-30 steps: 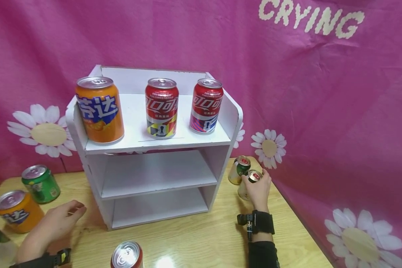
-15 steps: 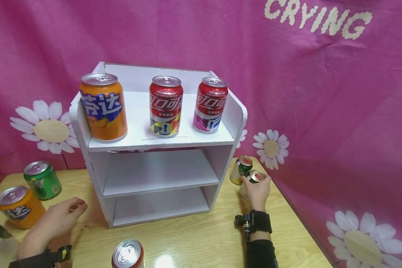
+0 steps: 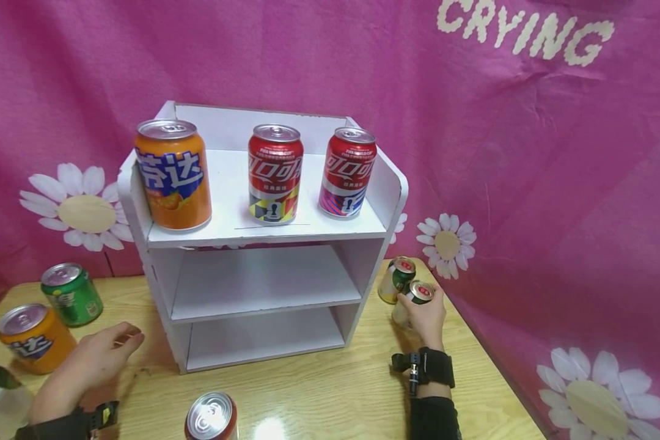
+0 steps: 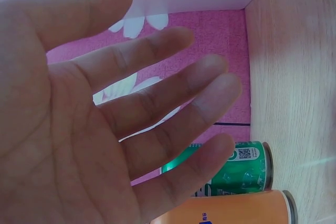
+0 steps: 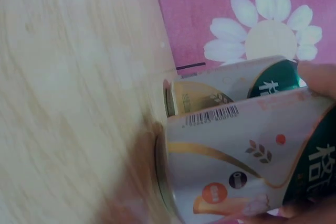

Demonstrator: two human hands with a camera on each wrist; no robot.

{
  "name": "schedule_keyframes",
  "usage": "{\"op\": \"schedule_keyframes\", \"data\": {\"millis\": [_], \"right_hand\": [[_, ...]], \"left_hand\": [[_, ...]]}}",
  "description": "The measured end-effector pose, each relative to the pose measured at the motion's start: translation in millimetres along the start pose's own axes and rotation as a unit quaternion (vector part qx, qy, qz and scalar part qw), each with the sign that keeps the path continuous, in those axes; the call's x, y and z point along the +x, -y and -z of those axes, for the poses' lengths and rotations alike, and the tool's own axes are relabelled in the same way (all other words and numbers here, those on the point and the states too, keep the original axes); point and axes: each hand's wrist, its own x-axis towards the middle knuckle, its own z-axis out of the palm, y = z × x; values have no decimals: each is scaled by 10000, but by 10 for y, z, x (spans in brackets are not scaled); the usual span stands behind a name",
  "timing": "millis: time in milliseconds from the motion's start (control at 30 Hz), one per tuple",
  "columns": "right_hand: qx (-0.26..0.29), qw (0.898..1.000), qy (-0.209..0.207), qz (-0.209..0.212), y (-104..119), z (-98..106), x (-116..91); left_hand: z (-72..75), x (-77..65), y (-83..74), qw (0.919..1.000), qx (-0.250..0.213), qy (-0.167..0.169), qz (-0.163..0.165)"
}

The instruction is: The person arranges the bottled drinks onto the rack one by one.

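One can (image 3: 421, 292) — right of rack (image 3: 264, 284), before another can (image 3: 390, 285).

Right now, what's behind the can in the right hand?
A second can, upright on the table; beyond it, pink cloth with printed daisies. The held can covers part of the second can's side, so that part can't be seen.

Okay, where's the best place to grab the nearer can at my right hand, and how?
Probably round the upper sides of the nearer can, coming from the near side. It's an upright cylinder, and the farther can stands close behind it, crowding the far side. Your right hand grips it much like that.
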Motion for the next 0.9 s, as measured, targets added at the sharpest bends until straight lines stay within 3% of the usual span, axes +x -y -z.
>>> {"op": "schedule_keyframes", "data": {"millis": [367,600,900], "right_hand": [[549,9976,346,-236,-5,54,-25],[238,9990,-24,-383,-38,-15,-58],[467,9968,-306,-578,7,-63,-108]], "left_hand": [[3,28,21,9996,-31,223,196],[-10,19,37,9996,-31,230,177],[-9,34,30,9998,39,159,129]]}}
